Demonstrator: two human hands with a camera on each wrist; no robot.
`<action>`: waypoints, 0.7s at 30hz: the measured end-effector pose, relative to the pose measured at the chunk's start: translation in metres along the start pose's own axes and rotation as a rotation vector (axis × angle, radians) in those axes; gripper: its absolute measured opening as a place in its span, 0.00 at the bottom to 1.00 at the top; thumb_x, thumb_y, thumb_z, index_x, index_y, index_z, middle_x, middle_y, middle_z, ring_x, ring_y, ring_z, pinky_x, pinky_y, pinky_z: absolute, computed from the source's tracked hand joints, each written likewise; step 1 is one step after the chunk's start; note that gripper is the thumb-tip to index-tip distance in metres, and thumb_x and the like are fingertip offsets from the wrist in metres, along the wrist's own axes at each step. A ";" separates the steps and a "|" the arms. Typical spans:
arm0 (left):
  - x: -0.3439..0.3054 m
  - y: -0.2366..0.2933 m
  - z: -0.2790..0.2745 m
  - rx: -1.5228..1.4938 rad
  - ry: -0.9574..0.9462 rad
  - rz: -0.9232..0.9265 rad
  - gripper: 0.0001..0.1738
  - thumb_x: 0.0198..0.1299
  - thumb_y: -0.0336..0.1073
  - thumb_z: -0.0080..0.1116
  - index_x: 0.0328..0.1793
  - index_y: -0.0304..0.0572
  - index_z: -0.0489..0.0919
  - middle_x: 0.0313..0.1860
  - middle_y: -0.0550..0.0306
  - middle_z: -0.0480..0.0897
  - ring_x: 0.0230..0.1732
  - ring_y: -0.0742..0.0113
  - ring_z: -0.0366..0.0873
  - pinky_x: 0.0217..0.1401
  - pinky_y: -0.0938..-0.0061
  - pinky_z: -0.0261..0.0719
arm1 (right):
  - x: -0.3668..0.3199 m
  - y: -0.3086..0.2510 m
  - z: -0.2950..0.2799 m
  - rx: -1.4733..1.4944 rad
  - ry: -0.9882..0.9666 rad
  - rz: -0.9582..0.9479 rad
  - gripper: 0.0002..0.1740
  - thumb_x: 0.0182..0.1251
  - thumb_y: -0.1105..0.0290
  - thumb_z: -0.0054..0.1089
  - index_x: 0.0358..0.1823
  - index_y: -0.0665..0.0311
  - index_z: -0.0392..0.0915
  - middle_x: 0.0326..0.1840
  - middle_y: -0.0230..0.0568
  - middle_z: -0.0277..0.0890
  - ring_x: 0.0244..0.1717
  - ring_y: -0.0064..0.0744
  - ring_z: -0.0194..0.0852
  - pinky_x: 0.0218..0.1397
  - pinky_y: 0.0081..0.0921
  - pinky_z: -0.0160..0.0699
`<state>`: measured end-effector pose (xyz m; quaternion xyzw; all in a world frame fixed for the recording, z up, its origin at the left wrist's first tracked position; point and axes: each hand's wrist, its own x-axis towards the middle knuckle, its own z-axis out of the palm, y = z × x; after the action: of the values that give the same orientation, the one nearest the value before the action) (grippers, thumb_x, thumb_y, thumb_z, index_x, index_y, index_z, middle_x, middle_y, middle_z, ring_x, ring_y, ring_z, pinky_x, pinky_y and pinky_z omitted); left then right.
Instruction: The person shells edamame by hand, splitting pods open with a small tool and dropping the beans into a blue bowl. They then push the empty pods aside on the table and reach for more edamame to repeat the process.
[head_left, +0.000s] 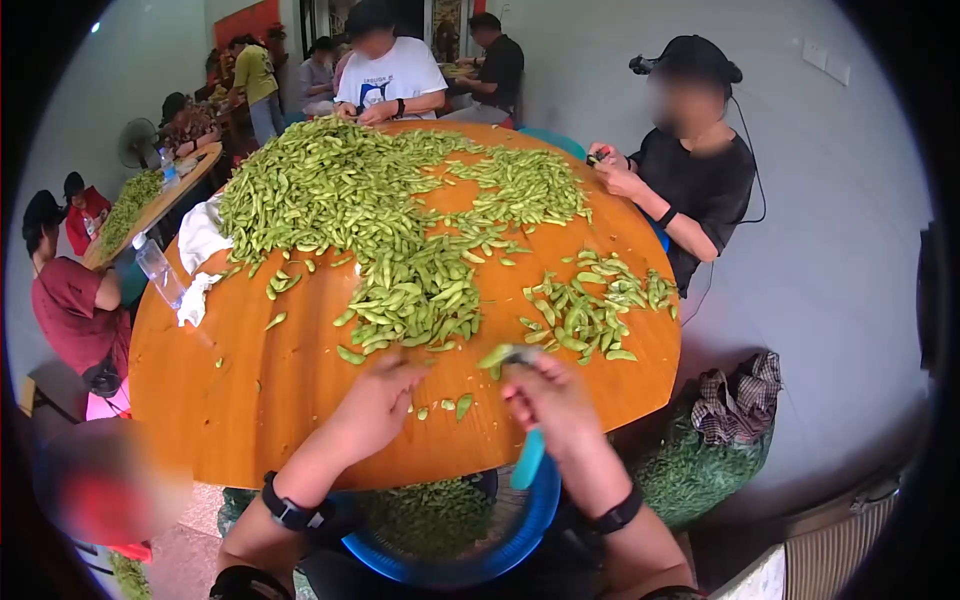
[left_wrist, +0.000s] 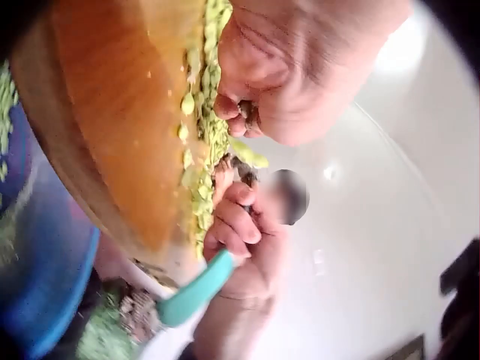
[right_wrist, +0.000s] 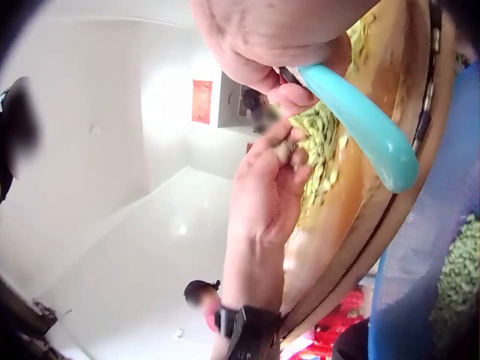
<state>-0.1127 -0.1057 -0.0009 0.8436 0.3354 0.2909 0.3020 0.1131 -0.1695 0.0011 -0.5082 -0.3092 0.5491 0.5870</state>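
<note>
My right hand (head_left: 555, 400) grips a tool by its curved teal handle (right_wrist: 364, 127); the tool's working end is mostly hidden in the fingers. A green soybean pod (head_left: 495, 355) juts out at the fingertips of that hand, over the table. To its left, my left hand (head_left: 370, 408) hovers at the near edge of the pod heap with its fingers bent toward the thumb; I cannot tell whether something small is between them. Several loose pods (head_left: 464, 406) lie on the wood between the hands. Below, in my lap, a blue basin (head_left: 450, 577) contains small green beans (head_left: 430, 515).
A large heap of soybean pods (head_left: 330, 190) covers the far part of the round wooden table (head_left: 240, 400). A smaller pile (head_left: 590, 310) lies at right. A plastic bottle (head_left: 158, 270) stands at the left edge. People sit around, one in black (head_left: 700, 180) at right, beyond a green sack (head_left: 710, 470).
</note>
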 end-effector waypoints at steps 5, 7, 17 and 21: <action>0.005 0.009 -0.003 0.605 0.201 0.163 0.10 0.53 0.27 0.59 0.42 0.39 0.80 0.39 0.51 0.78 0.41 0.48 0.77 0.41 0.61 0.77 | 0.008 -0.014 -0.067 -0.037 0.105 -0.028 0.08 0.71 0.71 0.47 0.45 0.65 0.73 0.24 0.31 0.72 0.13 0.17 0.60 0.13 0.15 0.57; 0.018 0.000 0.009 0.577 0.141 0.036 0.08 0.53 0.29 0.60 0.40 0.39 0.79 0.39 0.49 0.78 0.40 0.46 0.78 0.41 0.59 0.77 | 0.001 -0.012 -0.064 -0.036 0.083 -0.013 0.08 0.71 0.71 0.48 0.45 0.65 0.74 0.25 0.30 0.72 0.13 0.16 0.61 0.13 0.14 0.57; 0.015 0.035 0.023 0.045 -0.043 0.013 0.13 0.56 0.25 0.60 0.48 0.33 0.77 0.35 0.50 0.80 0.31 0.62 0.80 0.34 0.72 0.79 | -0.024 0.006 0.005 -0.660 -0.033 -0.609 0.08 0.63 0.76 0.55 0.43 0.68 0.75 0.29 0.58 0.73 0.29 0.57 0.75 0.30 0.38 0.73; -0.002 0.028 0.049 -0.634 0.119 -0.255 0.11 0.59 0.24 0.57 0.49 0.32 0.79 0.37 0.57 0.83 0.31 0.69 0.79 0.36 0.79 0.77 | -0.041 0.019 0.021 -0.698 -0.056 -0.646 0.04 0.63 0.76 0.54 0.36 0.69 0.71 0.26 0.55 0.73 0.28 0.56 0.75 0.28 0.41 0.72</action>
<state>-0.0689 -0.1390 -0.0139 0.6406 0.3479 0.3896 0.5629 0.0795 -0.2055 -0.0031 -0.5379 -0.6331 0.2150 0.5134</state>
